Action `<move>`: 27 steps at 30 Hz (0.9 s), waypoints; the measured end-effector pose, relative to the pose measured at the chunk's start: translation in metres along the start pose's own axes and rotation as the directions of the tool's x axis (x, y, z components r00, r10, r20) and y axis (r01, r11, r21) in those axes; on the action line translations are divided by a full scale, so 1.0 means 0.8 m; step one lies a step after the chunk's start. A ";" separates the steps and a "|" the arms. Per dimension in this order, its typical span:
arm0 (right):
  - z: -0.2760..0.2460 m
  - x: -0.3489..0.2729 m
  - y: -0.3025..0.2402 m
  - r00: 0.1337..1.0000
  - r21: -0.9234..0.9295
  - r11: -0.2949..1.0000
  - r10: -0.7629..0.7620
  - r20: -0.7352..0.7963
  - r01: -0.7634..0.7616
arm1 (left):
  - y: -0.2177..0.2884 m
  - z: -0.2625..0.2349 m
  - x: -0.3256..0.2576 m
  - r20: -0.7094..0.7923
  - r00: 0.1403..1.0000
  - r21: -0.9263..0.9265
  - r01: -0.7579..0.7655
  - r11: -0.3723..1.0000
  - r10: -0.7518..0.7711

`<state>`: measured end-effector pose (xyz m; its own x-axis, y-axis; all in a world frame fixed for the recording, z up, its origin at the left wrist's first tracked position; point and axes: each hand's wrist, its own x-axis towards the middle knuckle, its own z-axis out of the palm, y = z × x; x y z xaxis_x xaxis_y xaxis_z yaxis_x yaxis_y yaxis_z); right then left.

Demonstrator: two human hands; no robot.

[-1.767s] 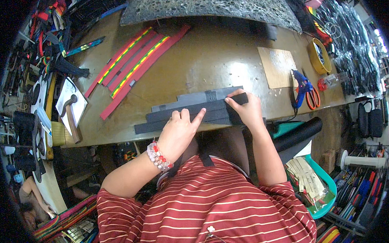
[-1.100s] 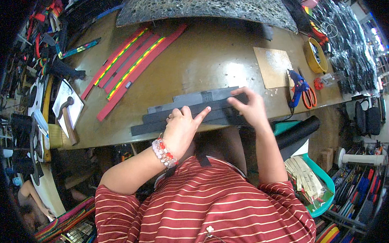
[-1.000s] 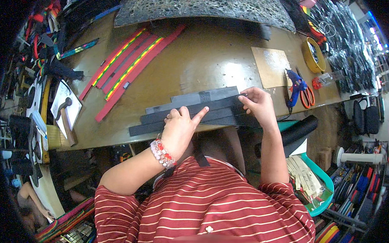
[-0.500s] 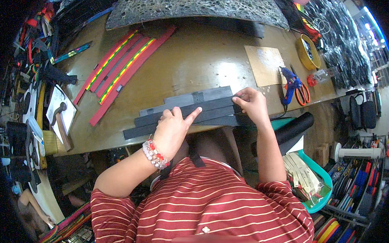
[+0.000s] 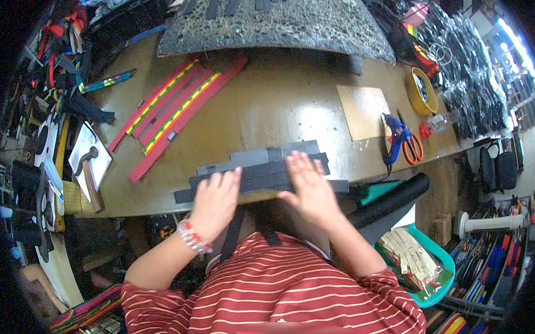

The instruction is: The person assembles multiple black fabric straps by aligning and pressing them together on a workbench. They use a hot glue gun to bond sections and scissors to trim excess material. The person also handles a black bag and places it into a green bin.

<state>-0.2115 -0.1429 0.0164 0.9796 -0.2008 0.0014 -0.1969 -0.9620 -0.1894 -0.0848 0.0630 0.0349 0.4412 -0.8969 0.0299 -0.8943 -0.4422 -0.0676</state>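
Observation:
Several black and grey flat strips [image 5: 262, 173] lie overlapped lengthwise near the table's front edge. My left hand [image 5: 215, 197] rests flat on the left part of the black strips, fingers stretched forward. On their right part lies my right hand [image 5: 307, 183], palm down with the thumb spread out to the left. Behind the black strips a lighter grey strip [image 5: 226, 164] shows, with a dark patch near its middle. Neither hand grips anything. My palms hide parts of the strips.
Red strips with yellow-green bands [image 5: 181, 117] lie at the left of the table [image 5: 270, 102]. A hammer [image 5: 90, 181] rests on a white board. At right are a cardboard piece [image 5: 362, 111], a blue glue gun [image 5: 395, 139], orange-handled scissors [image 5: 413, 150] and a yellow bowl [image 5: 422, 90].
My right hand has let go of the strips' right end and moved left to lie flat on them. My left hand has shifted slightly left and down, its fingers now stretched forward.

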 end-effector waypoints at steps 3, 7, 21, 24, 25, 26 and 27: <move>-0.014 -0.025 0.061 0.993 -0.026 0.993 0.117 -0.009 -0.117 | -0.039 0.004 -0.046 -0.008 0.998 -0.067 0.062 0.996 -0.062; -0.054 -0.005 0.080 0.993 -0.219 0.975 0.003 0.119 0.023 | -0.056 0.017 -0.075 -0.125 0.987 -0.129 0.087 0.988 -0.103; -0.191 0.513 0.079 0.888 0.118 0.984 0.170 -0.427 -0.132 | -0.011 0.059 -0.035 -0.450 0.863 -0.395 0.039 0.918 -0.230; -0.188 0.532 0.072 0.893 0.005 0.961 0.258 -0.370 -0.276 | -0.011 0.059 -0.034 -0.434 0.870 -0.413 0.040 0.910 -0.235; -0.189 0.536 0.070 0.901 -0.010 0.966 0.237 -0.365 -0.258 | -0.011 0.059 -0.034 -0.427 0.872 -0.424 0.040 0.905 -0.239; -0.190 0.540 0.069 0.901 -0.013 0.961 0.253 -0.352 -0.275 | -0.010 0.058 -0.034 -0.417 0.876 -0.436 0.040 0.899 -0.241; -0.192 0.546 0.067 0.900 -0.016 0.955 0.273 -0.339 -0.296 | -0.010 0.058 -0.032 -0.412 0.877 -0.443 0.044 0.896 -0.247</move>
<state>0.1994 -0.3108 0.1573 0.8149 -0.5064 0.2819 -0.4784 -0.8623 -0.1660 -0.0860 0.0899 -0.0119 0.5773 -0.6786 0.4541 -0.8143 -0.4370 0.3821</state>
